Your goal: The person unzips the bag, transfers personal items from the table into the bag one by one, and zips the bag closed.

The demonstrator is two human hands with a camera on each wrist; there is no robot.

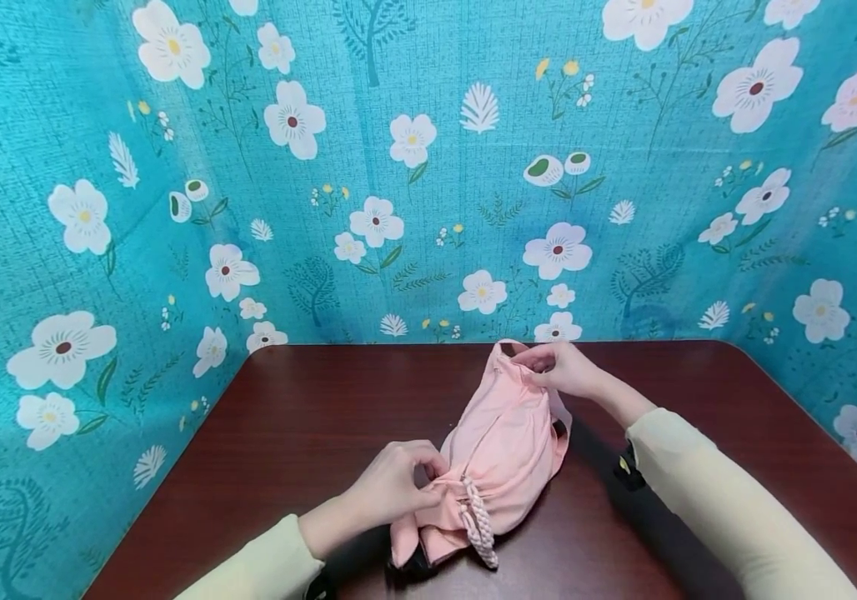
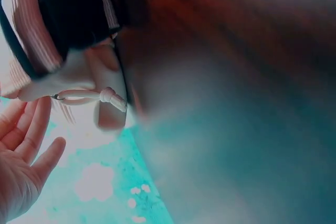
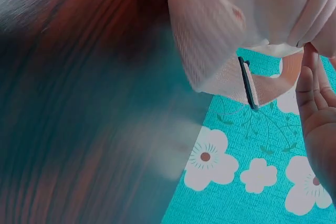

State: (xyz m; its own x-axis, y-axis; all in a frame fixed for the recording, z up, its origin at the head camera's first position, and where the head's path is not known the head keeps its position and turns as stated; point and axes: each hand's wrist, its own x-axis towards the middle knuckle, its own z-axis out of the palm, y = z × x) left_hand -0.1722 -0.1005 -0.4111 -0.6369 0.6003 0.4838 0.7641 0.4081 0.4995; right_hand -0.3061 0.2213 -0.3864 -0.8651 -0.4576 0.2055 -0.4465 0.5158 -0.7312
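A soft pink cloth backpack (image 1: pixel 499 450) lies slantwise on the brown table, with a thick braided cord (image 1: pixel 479 525) hanging at its near end. My left hand (image 1: pixel 394 483) pinches the fabric beside that cord. At the far end, my right hand (image 1: pixel 567 369) pinches the edge next to a strap loop. From the right wrist, the fingertips of the right hand (image 3: pixel 320 108) meet the gathered cloth, close to a webbing strap (image 3: pixel 210 40) with a dark slider (image 3: pixel 248 83). In the left wrist view, a knotted drawcord (image 2: pixel 111 98) and a black panel (image 2: pixel 71 11) of the backpack show.
The dark reddish-brown table (image 1: pixel 308 400) has rounded far corners. Behind it and at both sides hangs a turquoise cloth (image 1: pixel 428 225) with white flowers, reaching down to the table's far edge. Dark bands sit at both wrists.
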